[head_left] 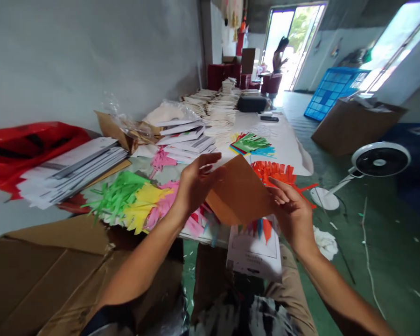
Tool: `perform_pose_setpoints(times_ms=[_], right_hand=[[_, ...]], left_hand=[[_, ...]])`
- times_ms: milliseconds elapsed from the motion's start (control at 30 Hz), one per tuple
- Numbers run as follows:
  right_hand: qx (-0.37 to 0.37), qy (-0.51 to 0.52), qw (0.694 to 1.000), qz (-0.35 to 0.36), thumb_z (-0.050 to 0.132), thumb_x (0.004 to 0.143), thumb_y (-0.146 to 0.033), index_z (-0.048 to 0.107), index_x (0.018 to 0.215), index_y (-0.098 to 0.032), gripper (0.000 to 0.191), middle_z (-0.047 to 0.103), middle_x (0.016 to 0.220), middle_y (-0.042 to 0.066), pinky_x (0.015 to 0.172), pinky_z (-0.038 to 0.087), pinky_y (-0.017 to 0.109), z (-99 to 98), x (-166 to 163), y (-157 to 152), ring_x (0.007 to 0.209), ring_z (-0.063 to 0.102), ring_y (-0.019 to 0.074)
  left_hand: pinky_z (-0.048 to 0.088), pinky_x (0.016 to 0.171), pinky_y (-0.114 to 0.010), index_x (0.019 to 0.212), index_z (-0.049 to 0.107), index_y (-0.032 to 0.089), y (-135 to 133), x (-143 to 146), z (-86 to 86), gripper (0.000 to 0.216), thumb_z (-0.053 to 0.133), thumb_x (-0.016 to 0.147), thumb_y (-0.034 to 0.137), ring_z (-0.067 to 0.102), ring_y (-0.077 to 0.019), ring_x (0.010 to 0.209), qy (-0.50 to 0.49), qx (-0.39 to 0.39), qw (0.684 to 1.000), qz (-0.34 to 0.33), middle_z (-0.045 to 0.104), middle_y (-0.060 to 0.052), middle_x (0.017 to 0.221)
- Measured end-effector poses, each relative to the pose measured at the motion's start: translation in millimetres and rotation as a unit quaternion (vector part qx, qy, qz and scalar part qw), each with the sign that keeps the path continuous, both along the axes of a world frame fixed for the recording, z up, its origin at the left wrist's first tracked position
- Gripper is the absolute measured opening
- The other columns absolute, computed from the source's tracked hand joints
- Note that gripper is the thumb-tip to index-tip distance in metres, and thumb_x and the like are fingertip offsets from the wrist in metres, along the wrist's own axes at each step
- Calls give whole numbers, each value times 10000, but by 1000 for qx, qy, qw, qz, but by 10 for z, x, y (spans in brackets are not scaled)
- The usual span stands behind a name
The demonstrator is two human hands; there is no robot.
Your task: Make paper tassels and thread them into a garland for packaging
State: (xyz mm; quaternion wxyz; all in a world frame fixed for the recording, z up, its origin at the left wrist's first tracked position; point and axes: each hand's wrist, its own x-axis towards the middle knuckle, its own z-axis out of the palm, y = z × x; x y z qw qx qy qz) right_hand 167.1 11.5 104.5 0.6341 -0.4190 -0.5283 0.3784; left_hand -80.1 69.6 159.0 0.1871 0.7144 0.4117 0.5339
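Note:
A square of brown cardboard (pixel 240 193) is held up over the table's near edge, tilted, between both hands. My left hand (pixel 199 179) grips its upper left edge, with the thumb across its face and the fingers partly behind. At the right corner my right hand (pixel 292 205) pinches it, the fingers partly spread. Below the cardboard, a white printed packet (pixel 254 254) with coloured strips at its top rests by my lap. Orange fringed paper (pixel 275 171) lies just behind my right hand. Green (pixel 121 193), yellow (pixel 145 205) and pink fringed paper (pixel 163 205) lies left of my left forearm.
White packets (pixel 80 170) are stacked at the left beside a red bag (pixel 38 144). More fringed paper (pixel 252 143) and a black object (pixel 252 103) sit farther back. A large carton (pixel 38 275) stands near left, a fan (pixel 380 161) at right. A person (pixel 279 58) stands near the doorway.

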Motion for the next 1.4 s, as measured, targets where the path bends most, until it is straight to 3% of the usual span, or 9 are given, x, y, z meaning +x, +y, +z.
perform_pose_setpoints(times_ms=[67, 233, 333, 433, 700, 833, 1000, 1233, 1400], right_hand=[[3, -14, 1000, -28, 794, 905, -323, 736, 1267, -322, 366, 811, 1177, 53, 920, 637, 400, 53, 141, -114, 1015, 779, 213], [-5, -23, 994, -110, 811, 901, -335, 729, 1287, -306, 395, 810, 1170, 56, 868, 651, 379, 89, 528, -360, 1011, 779, 214], [-9, -34, 987, -156, 813, 896, -351, 722, 1297, -310, 413, 808, 1172, 58, 784, 663, 369, 67, 721, -471, 991, 779, 221], [-12, -35, 983, -179, 813, 895, -359, 718, 1308, -317, 426, 805, 1184, 58, 752, 663, 359, 49, 844, -553, 993, 777, 223], [-13, -51, 974, -221, 803, 899, -354, 717, 1317, -306, 430, 800, 1192, 59, 824, 663, 400, -58, 1015, -626, 989, 774, 221], [-5, -76, 970, -229, 771, 933, -359, 719, 1327, -317, 400, 784, 1254, 59, 910, 647, 439, -111, 1102, -642, 1087, 763, 239], [-18, -183, 959, -214, 707, 981, -381, 760, 1255, -294, 292, 797, 1188, 50, 937, 619, 466, 19, 1180, -707, 1024, 761, 249], [117, -387, 876, -264, 680, 1011, -323, 700, 1358, -343, 348, 727, 1394, 41, 1123, 499, 515, 401, 1136, -681, 1312, 660, 276], [154, -421, 839, -309, 676, 1013, -298, 749, 1273, -352, 276, 809, 1202, 16, 1034, 530, 491, 423, 1053, -609, 1129, 740, 266]], left_hand=[[636, 955, -402, 1141, 788, 246, 136, 290, 42, 216, 765, 941, 325, 754, -220, 1077, -10, -6, 999, -34, 798, -65, 1181], [594, 994, -428, 1046, 826, 276, 151, 943, 10, 133, 789, 918, 268, 726, -212, 1061, 42, 129, 990, -31, 785, -36, 1113], [627, 883, -360, 1192, 785, 277, 169, 1215, -19, 271, 769, 924, 240, 733, -182, 982, 25, 114, 989, -93, 754, -46, 1165], [607, 995, -409, 1332, 718, 247, 230, 1407, -28, 468, 822, 878, 289, 701, -238, 1142, 35, 116, 988, -91, 715, -91, 1276], [565, 1012, -375, 1140, 778, 236, 72, 1666, -28, 215, 750, 930, 273, 715, -216, 1103, 56, 94, 990, -94, 768, -61, 1188], [548, 700, -276, 862, 757, 205, 78, 1703, 58, 172, 778, 882, 375, 697, -155, 753, -3, -86, 978, -188, 757, -8, 806], [524, 556, -269, 809, 777, 170, 85, 1713, 164, 370, 810, 820, 538, 700, -167, 635, -42, -345, 854, -388, 778, -63, 772], [602, 710, -331, 926, 808, 174, -25, 1789, 92, 316, 809, 858, 482, 767, -204, 774, -86, -357, 831, -417, 815, -73, 913], [598, 677, -354, 918, 799, 181, -99, 1831, 61, 351, 801, 868, 529, 749, -206, 727, -83, -346, 824, -441, 803, -63, 873]])
